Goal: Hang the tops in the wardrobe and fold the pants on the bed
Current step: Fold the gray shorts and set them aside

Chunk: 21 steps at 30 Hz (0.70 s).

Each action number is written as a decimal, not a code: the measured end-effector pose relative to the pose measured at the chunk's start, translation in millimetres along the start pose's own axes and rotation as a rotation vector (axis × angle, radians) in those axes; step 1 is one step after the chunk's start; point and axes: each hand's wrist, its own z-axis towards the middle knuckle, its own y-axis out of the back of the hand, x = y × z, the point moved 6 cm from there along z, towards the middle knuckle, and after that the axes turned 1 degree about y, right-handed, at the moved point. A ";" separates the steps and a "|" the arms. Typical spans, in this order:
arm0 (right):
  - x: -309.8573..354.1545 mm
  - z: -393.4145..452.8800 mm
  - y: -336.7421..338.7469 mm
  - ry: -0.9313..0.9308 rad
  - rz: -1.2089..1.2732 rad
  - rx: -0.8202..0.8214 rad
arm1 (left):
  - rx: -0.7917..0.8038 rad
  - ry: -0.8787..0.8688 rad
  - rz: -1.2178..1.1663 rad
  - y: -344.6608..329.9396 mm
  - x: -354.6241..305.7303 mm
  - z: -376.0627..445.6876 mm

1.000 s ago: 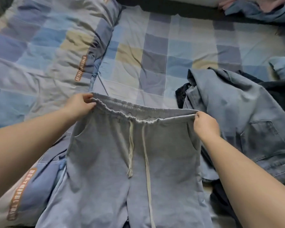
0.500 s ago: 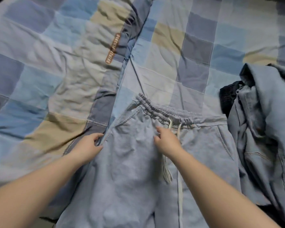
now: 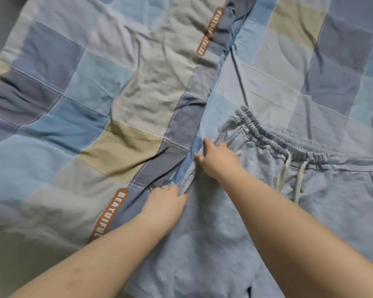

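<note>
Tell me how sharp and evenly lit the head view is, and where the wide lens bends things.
Head view: soft, even, cool light with no glare and only faint shadows under the forearms; the left hand and right hand on the grey pants are slightly soft; the checked quilt smears with blur toward the left edge; the quilt's seams curve outward, showing wide-angle distortion.

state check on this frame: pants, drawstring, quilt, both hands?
grey pants: spread flat on the bed, unfolded, waistband away from the person.
drawstring: untied, both ends lying loose on the front.
checked quilt: wrinkled, its edge meets the pants' left side.
left hand: at the pants' left edge, fingers on the fabric; grip unclear.
right hand: reaches across to the same edge, nearer the waistband; grip unclear.
</note>
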 end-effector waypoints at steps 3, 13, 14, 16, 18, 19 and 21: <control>0.0 -3.2 0.8 -0.008 0.045 -0.088 | 0.014 0.031 -0.009 -3.9 -1.9 -3.6; -60.0 -62.0 19.7 -0.002 0.587 -0.348 | -0.016 0.127 -0.260 -1.3 -24.3 -19.1; -67.7 -67.1 22.4 -0.009 0.607 -0.364 | -0.009 0.072 -0.307 -0.5 -33.9 -28.0; -88.6 -80.8 30.0 -0.021 0.624 -0.385 | -0.074 -0.086 -0.367 3.6 -63.4 -48.4; -116.0 -98.2 37.4 -0.039 0.636 -0.385 | -0.050 -0.217 -0.382 4.1 -103.9 -67.8; -128.8 -106.4 39.5 -0.046 0.644 -0.379 | -0.048 -0.259 -0.390 3.1 -123.5 -77.1; -160.0 -124.3 45.4 -0.053 0.661 -0.385 | -0.085 -0.313 -0.396 10.4 -166.8 -89.2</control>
